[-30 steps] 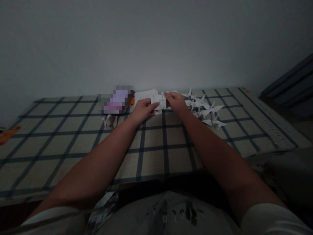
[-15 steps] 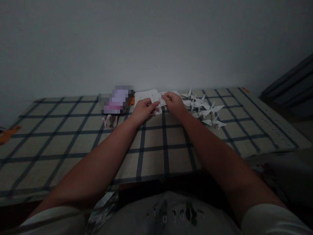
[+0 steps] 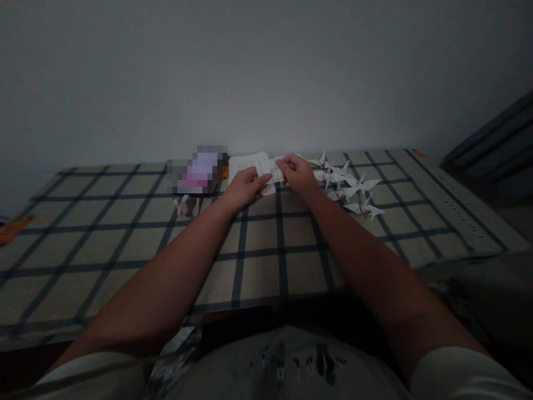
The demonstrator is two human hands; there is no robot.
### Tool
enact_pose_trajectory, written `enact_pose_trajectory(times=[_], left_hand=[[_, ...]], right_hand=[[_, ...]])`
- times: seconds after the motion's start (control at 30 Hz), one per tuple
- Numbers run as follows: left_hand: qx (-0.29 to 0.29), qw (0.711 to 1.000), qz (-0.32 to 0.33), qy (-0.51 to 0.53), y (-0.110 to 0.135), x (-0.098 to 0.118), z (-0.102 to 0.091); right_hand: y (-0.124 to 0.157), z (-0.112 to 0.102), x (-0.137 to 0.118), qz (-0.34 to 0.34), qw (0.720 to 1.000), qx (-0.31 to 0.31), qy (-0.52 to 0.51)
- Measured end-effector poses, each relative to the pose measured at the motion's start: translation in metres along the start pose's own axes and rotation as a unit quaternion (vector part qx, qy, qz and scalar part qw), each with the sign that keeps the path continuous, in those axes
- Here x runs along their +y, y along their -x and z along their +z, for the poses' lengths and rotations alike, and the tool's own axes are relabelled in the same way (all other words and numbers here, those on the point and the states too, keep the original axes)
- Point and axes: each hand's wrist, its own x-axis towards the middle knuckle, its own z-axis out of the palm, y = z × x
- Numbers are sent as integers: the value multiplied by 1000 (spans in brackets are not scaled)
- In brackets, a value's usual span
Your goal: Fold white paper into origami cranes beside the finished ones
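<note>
Between my two hands is a small piece of printed white paper (image 3: 275, 173). My left hand (image 3: 246, 186) pinches its left side between thumb and fingers. At the opposite side my right hand (image 3: 295, 173) is closed on the same paper, its fingertips curled together. Behind the hands lie white printed sheets (image 3: 249, 163), partly covered by my left hand and the held paper. Just right of my right hand stands a group of several folded paper cranes (image 3: 337, 176), with another crane (image 3: 365, 208) nearest me.
A phone (image 3: 202, 171), blurred out in part, lies left of the sheets with a pinkish strap (image 3: 182, 204) at its near end. A checked cloth (image 3: 260, 239) covers the table, which meets a plain wall (image 3: 266, 78) at the back. Orange patches mark the cloth's corners.
My right hand has shifted very slightly to the right, and more of the paper shows between the hands. My left hand stays in nearly the same place.
</note>
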Motion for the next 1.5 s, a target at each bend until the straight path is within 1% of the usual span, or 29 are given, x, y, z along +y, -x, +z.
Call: enact_pose_trajectory(times=[0.13,0.27,0.4,0.5,0.6,0.77,0.97,1.2,1.33,1.5], left_hand=[[-7,1000,-2,-1,1,1,-2],[-3,1000,-3,7,2,3,0],[18,996,-7,87,2,5,3],[28,986,-15,167,-1,4,1],[33,979,-20,202,-3,4,-1],[31,980,-29,196,-2,7,0],[44,981,-27,188,-1,8,1],[34,980,-28,196,-1,7,0],[32,985,-23,170,-1,4,-1],[58,990,-8,127,-3,1,-1]], right_hand=[[-3,1,-3,19,997,10,-78],[-4,1,-5,35,993,12,-113],[-5,0,-2,41,991,23,-127],[-6,1,1,51,989,30,-139],[-7,1,2,47,989,38,-135],[-7,-2,0,47,989,41,-132],[-7,-2,2,48,988,40,-141],[-9,-2,4,60,987,49,-141],[-7,-2,1,66,987,52,-137],[-7,-1,-1,80,984,59,-151]])
